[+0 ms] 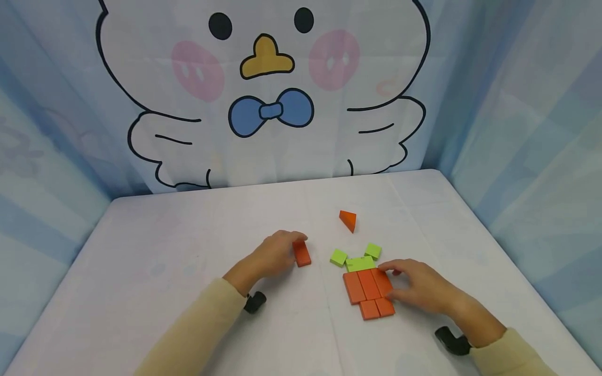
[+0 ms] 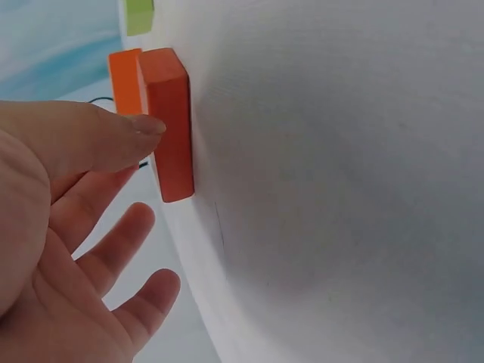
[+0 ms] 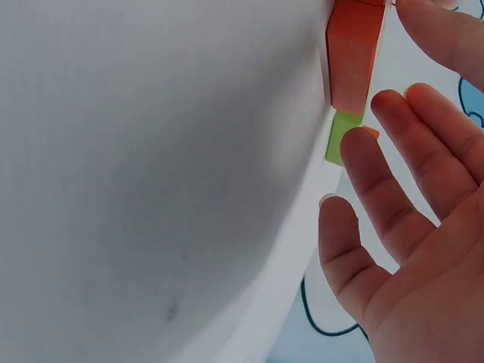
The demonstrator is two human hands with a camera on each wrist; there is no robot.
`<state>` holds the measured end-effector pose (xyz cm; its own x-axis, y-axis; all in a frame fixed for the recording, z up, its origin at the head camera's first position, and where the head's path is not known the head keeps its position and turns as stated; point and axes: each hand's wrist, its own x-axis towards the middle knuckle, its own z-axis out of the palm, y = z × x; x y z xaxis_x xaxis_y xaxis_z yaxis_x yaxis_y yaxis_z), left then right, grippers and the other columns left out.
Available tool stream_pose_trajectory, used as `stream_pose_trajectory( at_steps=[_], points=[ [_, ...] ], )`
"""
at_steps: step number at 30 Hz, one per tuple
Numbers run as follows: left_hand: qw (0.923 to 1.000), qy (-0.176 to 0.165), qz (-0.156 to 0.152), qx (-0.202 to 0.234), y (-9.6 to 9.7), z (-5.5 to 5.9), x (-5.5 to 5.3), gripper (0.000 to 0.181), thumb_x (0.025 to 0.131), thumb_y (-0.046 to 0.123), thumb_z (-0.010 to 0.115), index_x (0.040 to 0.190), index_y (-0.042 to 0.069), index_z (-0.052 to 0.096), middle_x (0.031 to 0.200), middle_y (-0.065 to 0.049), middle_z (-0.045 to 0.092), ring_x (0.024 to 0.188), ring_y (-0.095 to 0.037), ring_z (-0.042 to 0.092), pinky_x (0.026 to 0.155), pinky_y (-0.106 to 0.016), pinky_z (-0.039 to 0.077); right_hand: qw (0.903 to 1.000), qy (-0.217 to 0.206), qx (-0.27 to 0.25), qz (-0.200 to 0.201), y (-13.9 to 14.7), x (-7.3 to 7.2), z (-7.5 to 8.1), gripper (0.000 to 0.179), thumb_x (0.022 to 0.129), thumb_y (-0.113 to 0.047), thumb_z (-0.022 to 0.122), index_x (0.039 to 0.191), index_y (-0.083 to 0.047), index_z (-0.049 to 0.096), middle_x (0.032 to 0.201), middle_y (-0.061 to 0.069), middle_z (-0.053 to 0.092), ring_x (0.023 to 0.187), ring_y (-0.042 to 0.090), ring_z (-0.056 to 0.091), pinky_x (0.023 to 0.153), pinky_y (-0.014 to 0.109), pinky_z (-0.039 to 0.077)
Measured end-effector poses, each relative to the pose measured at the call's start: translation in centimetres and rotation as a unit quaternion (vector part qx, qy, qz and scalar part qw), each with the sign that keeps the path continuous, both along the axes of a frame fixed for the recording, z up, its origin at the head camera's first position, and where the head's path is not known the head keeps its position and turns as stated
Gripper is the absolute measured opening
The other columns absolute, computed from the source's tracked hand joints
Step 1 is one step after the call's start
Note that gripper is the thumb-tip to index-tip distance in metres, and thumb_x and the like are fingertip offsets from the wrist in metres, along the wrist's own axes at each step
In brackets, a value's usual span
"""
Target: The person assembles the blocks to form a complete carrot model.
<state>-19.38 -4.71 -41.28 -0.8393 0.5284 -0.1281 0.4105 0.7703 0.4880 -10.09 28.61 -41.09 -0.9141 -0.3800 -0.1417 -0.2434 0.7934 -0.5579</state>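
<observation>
My left hand pinches a red rectangular block at the table's middle, its thumb lying against the block's side in the left wrist view. To the right lies a flat grouping of red blocks: three longer ones side by side, with two shorter ones along their near edge. A notched light-green block touches their far edge, and two small green blocks sit by its corners. My right hand rests at the grouping's right side, fingers loosely spread, thumb and index finger at the red blocks' edge.
An orange wedge-shaped block lies beyond the green blocks. White cloth covers the table. A printed curtain hangs along the far edge and both sides. Black wrist devices show under both wrists.
</observation>
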Motion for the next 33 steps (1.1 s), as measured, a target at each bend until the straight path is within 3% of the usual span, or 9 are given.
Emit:
stream_pose_trajectory(
  at_steps=[7,17,22,28,33],
  points=[
    [0.9997,-0.017,-0.01,0.013,0.5,-0.5,-0.5,0.043,0.095,-0.007,0.052,0.134,0.009,0.061,0.131,-0.005,0.062,0.124,-0.025,0.053,0.107,-0.04,0.04,0.9998,0.007,0.015,0.011,-0.3,0.0,-0.1,0.051,0.086,-0.026,0.079,0.131,-0.008,0.063,0.126,0.005,0.063,0.108,0.026,0.057,0.093,0.051,0.047],
    [0.9999,0.006,-0.004,-0.009,0.0,-0.4,-0.4,0.036,0.092,0.007,0.072,0.127,0.011,0.064,0.113,-0.001,0.064,0.104,-0.02,0.055,0.094,-0.036,0.047,0.9997,-0.002,0.023,0.008,-0.4,-0.2,0.1,0.052,0.086,-0.026,0.08,0.13,-0.009,0.062,0.126,0.004,0.063,0.106,0.024,0.057,0.091,0.049,0.047],
    [0.9998,-0.003,-0.002,-0.018,-0.2,-0.6,-0.3,0.049,0.085,0.025,0.082,0.129,0.013,0.062,0.105,0.005,0.062,0.097,-0.017,0.051,0.086,-0.034,0.046,0.9998,-0.003,0.021,0.004,-0.4,-0.2,0.1,0.051,0.086,-0.024,0.08,0.13,-0.008,0.062,0.126,0.004,0.063,0.105,0.024,0.057,0.09,0.048,0.047],
    [0.9998,-0.016,-0.006,0.003,-0.5,-1.0,0.2,0.043,0.086,0.019,0.08,0.125,0.01,0.064,0.108,0.001,0.065,0.098,-0.018,0.053,0.087,-0.035,0.047,0.9998,-0.004,0.021,0.005,-0.3,-0.1,0.1,0.051,0.086,-0.023,0.08,0.131,-0.007,0.062,0.126,0.004,0.063,0.105,0.024,0.057,0.09,0.048,0.047],
    [0.9997,-0.017,-0.007,0.012,-0.5,-0.7,1.1,0.038,0.086,0.016,0.08,0.12,0.008,0.065,0.104,0.0,0.065,0.093,-0.017,0.054,0.086,-0.035,0.048,0.9998,-0.005,0.017,0.009,-0.4,0.0,0.3,0.051,0.086,-0.023,0.08,0.131,-0.007,0.062,0.127,0.005,0.063,0.105,0.024,0.057,0.091,0.048,0.047]
  ],
)
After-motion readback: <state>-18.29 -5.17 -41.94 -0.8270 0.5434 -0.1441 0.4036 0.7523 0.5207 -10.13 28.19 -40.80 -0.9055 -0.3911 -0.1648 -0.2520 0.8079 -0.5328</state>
